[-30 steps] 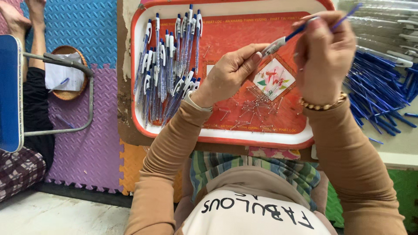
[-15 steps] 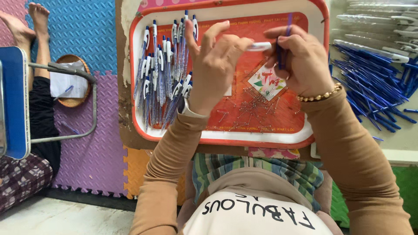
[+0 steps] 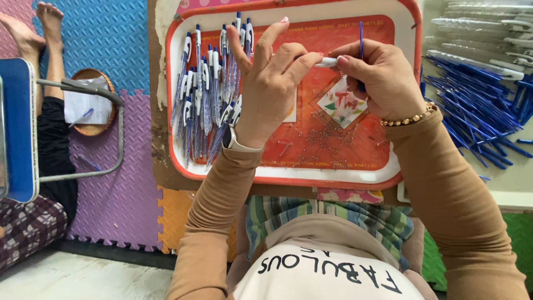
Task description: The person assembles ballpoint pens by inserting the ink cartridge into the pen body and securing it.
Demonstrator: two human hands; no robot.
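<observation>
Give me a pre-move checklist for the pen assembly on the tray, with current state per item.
1. Left hand pinches the white pen piece at its fingertips: ok.
2. Right hand holds the blue refill upright: ok.
3. Refill seated in the pen piece: cannot tell, fingers hide the joint.
4. Small springs within reach on the red tray: ok.
5. Finished pens piled clear on the tray's left side: ok.
6. Spare blue refills stocked right of the tray: ok.
</observation>
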